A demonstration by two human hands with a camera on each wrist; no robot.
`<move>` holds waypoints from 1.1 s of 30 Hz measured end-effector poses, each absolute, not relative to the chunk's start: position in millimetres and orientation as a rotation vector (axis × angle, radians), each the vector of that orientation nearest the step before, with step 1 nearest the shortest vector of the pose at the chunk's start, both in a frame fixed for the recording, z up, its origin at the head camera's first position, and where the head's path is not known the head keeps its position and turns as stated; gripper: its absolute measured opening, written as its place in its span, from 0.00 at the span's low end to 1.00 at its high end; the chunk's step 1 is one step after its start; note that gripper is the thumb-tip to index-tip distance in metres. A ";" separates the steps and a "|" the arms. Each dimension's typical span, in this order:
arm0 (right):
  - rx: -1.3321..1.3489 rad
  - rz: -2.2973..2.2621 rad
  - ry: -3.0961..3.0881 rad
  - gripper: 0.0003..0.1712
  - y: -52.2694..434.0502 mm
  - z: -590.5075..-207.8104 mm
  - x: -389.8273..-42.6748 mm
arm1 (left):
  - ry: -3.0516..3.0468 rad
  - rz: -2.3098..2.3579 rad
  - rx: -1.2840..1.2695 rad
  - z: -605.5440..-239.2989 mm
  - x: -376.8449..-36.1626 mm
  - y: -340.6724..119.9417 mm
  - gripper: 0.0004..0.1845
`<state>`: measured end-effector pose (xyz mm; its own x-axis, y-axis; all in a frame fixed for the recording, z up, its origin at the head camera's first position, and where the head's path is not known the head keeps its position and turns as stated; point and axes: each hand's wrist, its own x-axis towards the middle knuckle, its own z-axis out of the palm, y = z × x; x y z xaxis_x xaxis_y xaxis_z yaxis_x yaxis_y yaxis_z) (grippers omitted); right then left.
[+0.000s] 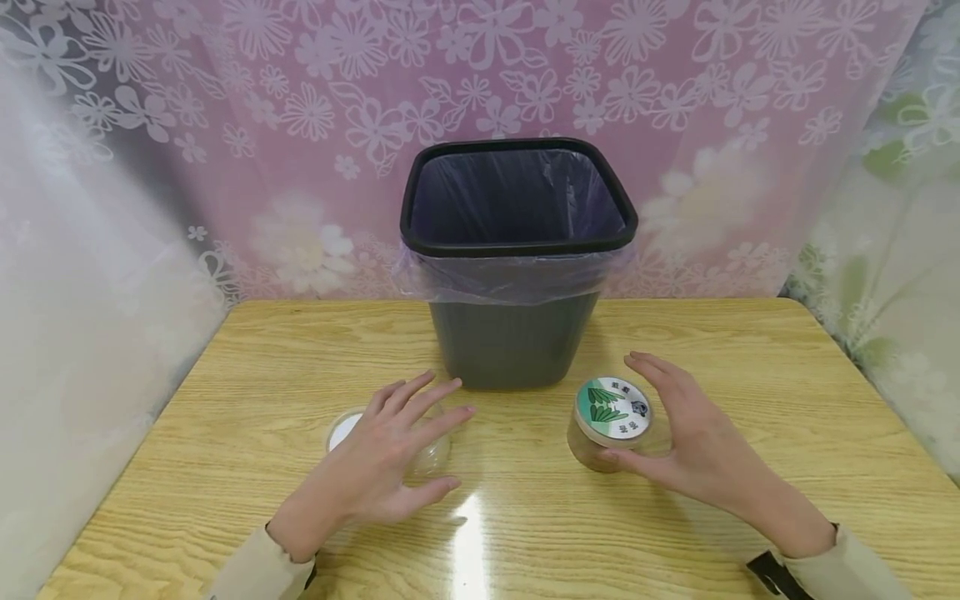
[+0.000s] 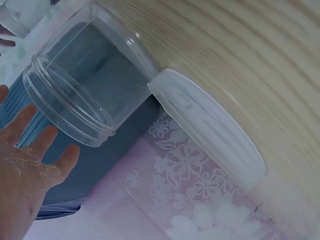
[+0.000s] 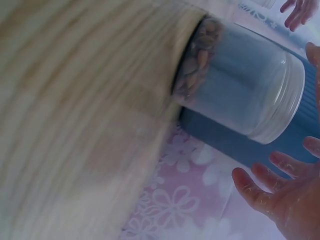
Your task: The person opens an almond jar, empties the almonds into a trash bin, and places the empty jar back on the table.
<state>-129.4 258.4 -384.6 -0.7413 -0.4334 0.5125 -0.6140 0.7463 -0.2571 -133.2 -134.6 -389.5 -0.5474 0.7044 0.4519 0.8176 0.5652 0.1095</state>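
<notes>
My left hand point(image 1: 382, 454), fingers spread, hovers above an open clear plastic jar point(image 2: 95, 75) and hides most of it in the head view. Beside that jar a white lid point(image 2: 210, 125) lies on the table; only its edge shows past the hand in the head view. On the right stands a second clear jar point(image 3: 240, 80) with brown nut-like pieces at its bottom. Its lid point(image 1: 613, 407) bears a green and white label with plant drawings. Around that jar's right side my right hand point(image 1: 697, 442) is held with thumb and fingers apart; whether the thumb touches is unclear.
A dark grey trash bin point(image 1: 510, 342) with a black rim and a thin plastic liner stands at the table's back, between and behind the jars. The wooden table point(image 1: 262, 367) ends against a pink floral curtain point(image 1: 337, 167).
</notes>
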 end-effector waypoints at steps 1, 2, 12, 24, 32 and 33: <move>0.795 0.591 -2.527 0.67 259.7 -385.4 -128.9 | -2.444 -0.445 -1.245 -389.6 -133.5 -133.6 0.38; 0.789 0.598 -2.533 0.68 260.9 -386.1 -128.6 | -2.440 -0.449 -1.250 -389.8 -133.7 -132.8 0.38; 0.688 0.622 -2.662 0.72 267.3 -390.4 -123.1 | -2.423 -0.424 -1.283 -390.9 -135.2 -121.1 0.37; 0.636 0.732 -2.794 0.72 273.8 -399.4 -127.4 | -2.478 -0.381 -1.279 -389.0 -134.5 -106.1 0.38; 0.585 0.786 -2.892 0.69 275.8 -402.2 -130.7 | -2.505 -0.391 -1.244 -391.3 -137.5 -96.1 0.39; 0.583 0.778 -2.903 0.68 276.0 -402.3 -130.9 | -2.505 -0.399 -1.241 -391.3 -137.9 -94.6 0.38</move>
<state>-130.9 276.0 -402.3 -0.9245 -0.3399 0.1727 -0.3807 0.7987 -0.4660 -137.9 -94.6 -391.3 -0.5732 0.7159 0.3986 0.8044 0.5843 0.1072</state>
